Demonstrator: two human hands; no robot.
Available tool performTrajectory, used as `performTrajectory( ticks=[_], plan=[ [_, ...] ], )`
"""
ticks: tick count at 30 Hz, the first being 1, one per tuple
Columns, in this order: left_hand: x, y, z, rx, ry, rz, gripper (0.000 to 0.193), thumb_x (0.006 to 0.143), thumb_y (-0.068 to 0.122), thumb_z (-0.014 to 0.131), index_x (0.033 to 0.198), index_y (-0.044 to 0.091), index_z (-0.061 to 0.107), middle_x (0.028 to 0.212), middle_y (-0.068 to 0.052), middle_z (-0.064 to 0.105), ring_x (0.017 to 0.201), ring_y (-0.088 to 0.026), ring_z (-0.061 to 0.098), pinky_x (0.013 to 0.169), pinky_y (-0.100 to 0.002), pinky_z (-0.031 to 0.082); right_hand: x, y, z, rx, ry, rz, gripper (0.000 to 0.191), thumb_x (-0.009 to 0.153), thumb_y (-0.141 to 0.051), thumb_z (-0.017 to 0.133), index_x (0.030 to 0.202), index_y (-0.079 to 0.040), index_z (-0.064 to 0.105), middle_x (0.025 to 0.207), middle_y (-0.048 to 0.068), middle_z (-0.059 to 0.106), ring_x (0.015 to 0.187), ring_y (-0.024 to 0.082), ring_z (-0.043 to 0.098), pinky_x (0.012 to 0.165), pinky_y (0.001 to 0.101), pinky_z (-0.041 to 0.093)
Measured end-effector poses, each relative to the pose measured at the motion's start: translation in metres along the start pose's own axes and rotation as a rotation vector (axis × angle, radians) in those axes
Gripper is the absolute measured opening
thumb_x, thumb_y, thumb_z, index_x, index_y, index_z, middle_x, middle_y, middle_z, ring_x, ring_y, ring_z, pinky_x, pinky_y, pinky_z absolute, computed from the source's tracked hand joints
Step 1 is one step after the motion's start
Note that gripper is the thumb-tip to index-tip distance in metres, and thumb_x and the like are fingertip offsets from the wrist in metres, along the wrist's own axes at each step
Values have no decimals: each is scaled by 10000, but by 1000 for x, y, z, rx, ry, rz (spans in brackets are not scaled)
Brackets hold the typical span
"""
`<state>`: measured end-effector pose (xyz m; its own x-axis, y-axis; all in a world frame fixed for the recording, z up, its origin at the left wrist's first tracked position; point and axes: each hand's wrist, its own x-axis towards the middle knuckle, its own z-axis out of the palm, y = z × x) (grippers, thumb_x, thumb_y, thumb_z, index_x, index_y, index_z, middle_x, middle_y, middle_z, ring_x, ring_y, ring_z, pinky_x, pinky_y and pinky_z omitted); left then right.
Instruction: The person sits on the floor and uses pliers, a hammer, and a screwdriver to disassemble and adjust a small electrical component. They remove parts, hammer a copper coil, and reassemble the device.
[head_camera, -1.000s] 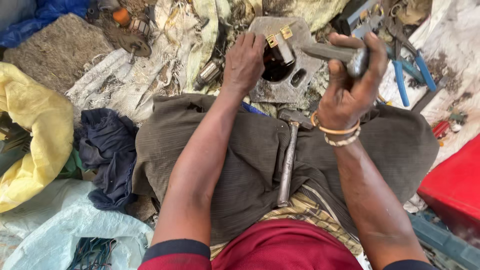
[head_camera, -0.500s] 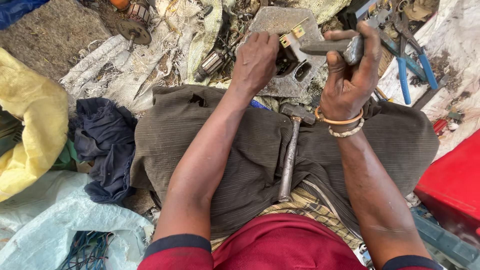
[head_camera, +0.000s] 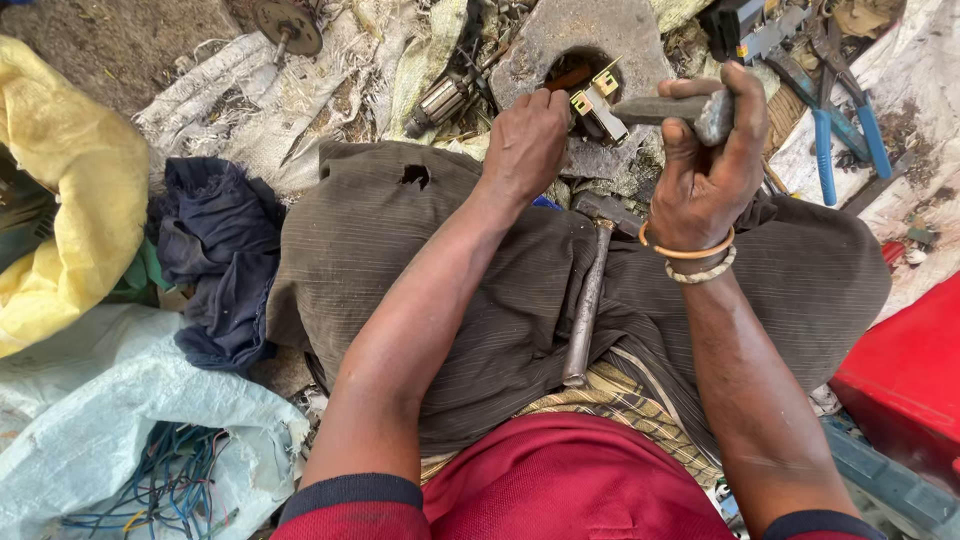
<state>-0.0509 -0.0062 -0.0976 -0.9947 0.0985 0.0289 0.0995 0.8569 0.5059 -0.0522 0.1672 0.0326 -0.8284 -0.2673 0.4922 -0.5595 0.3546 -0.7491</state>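
Your left hand (head_camera: 527, 140) is curled down at about twelve o'clock from your lap, its fingers pressed around a small electrical part with brass terminals (head_camera: 597, 103) and steadying it on the flat grey stone block (head_camera: 580, 40). The part sits at the stone's near edge, just over the dark hollow in the stone. Your right hand (head_camera: 705, 165), at about one o'clock, is closed tight around a thick grey metal bar (head_camera: 672, 108), a punch or chisel by the look of it, held level with its blunt end pointing at the part and almost touching it.

Judging by how things lie, the work is in its middle. The part looks whole: its casing and brass tabs are in place, and no loose pieces from it show on the stone. The tool is lined up but I cannot tell whether it is pressing yet. The hammer (head_camera: 588, 290) lies untouched across your lap, head towards the stone, handle towards six o'clock, so the striking hand is not free.

Other stripped work shows around you: a small motor armature (head_camera: 442, 100) at eleven o'clock beside the stone, a round rotor (head_camera: 288, 22) further out at ten o'clock, and a pale sack with coloured wires (head_camera: 170, 480) at eight o'clock. Blue-handled pliers (head_camera: 835, 120) lie at two o'clock, well apart from both hands.
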Motion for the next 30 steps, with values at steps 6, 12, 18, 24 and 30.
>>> performTrajectory(
  ticks=[6, 12, 18, 24, 30],
  plan=[
    [6, -1, 5, 48, 31, 22, 101, 874, -76, 540, 897, -3, 605, 767, -146, 628, 630, -180, 581, 438, -301, 486, -1, 12, 17, -138, -126, -3, 472, 1152, -125, 625, 1572, -148, 410, 1287, 140, 723, 1138, 249, 754, 925, 341, 692],
    [7, -1, 2, -16, 161, 65, 108, 828, -102, 565, 856, -7, 608, 803, -160, 661, 705, -234, 636, 518, -356, 524, 1, -7, 13, -159, -100, -113, 472, 1097, 39, 600, 1481, -202, 467, 1250, 161, 701, 1112, 279, 742, 852, 347, 685],
    [6, 5, -7, 4, 115, 75, 89, 810, -79, 606, 870, -14, 615, 824, -167, 655, 728, -248, 641, 545, -383, 540, 6, -2, 8, -114, -256, -169, 536, 1087, 72, 612, 1543, -135, 420, 1315, 193, 677, 1197, 282, 730, 889, 344, 655],
    [6, 3, -6, 6, 70, 31, 105, 860, -81, 611, 924, 0, 628, 835, -146, 652, 719, -212, 623, 533, -339, 536, 1, 17, 12, -86, -228, -175, 545, 1101, 77, 573, 1557, -150, 381, 1298, 148, 703, 1175, 275, 743, 872, 331, 685],
    [11, -2, 3, -50, 50, 35, 41, 956, -34, 581, 960, -21, 620, 823, -175, 637, 671, -224, 611, 466, -327, 518, 2, 16, 6, -26, -91, -285, 504, 1056, 36, 614, 1490, -149, 437, 1226, 179, 695, 1143, 306, 732, 878, 402, 653]
  ],
)
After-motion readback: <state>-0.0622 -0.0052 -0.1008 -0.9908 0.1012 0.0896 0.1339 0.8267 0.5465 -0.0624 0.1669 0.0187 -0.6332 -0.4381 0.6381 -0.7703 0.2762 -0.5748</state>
